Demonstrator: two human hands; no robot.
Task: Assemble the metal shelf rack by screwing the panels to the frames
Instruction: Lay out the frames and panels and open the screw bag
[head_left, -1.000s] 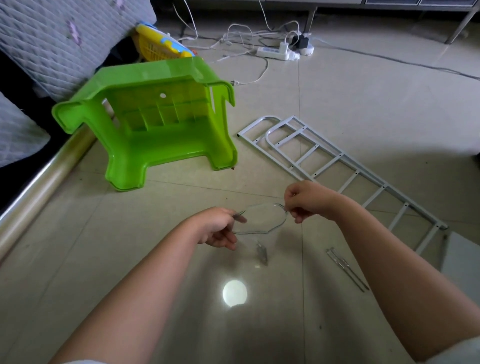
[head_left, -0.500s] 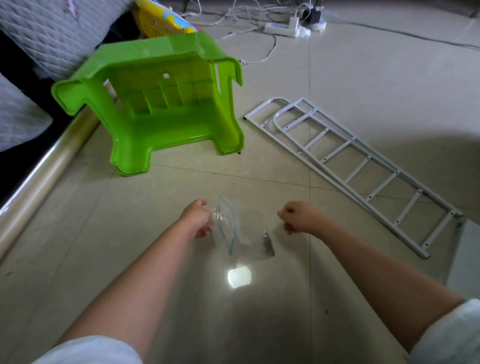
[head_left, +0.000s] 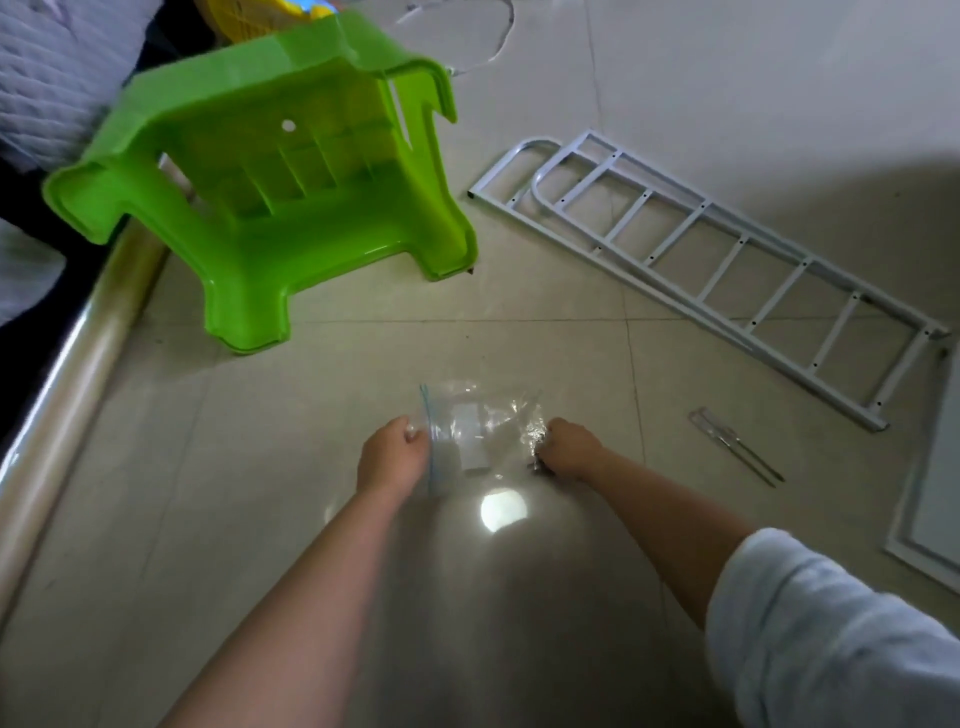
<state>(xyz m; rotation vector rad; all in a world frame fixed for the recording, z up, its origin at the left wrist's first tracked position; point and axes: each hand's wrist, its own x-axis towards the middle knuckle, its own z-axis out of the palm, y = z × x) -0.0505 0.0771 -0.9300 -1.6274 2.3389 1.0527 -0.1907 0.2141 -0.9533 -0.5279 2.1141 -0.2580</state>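
Note:
A clear zip bag (head_left: 475, 434) with a blue seal strip lies low over the floor between my hands. My left hand (head_left: 392, 457) pinches its sealed edge. My right hand (head_left: 569, 449) grips the crumpled bottom end, where small dark hardware shows. Two white ladder-like metal frames (head_left: 717, 260) lie stacked on the floor to the right. A screwdriver (head_left: 735, 452) lies on the tiles right of my right hand. A white panel (head_left: 930, 499) edge shows at the far right.
A green plastic stool (head_left: 270, 176) lies tipped on its side at the upper left. A metal rail (head_left: 67, 374) runs along the left edge by quilted fabric. A white cable (head_left: 493, 47) trails at the top.
Both hands came down toward the floor with the bag. My right hand, closed and apart from the bag half a second ago, now grips its bottom end, and the bag is stretched flat between my hands.

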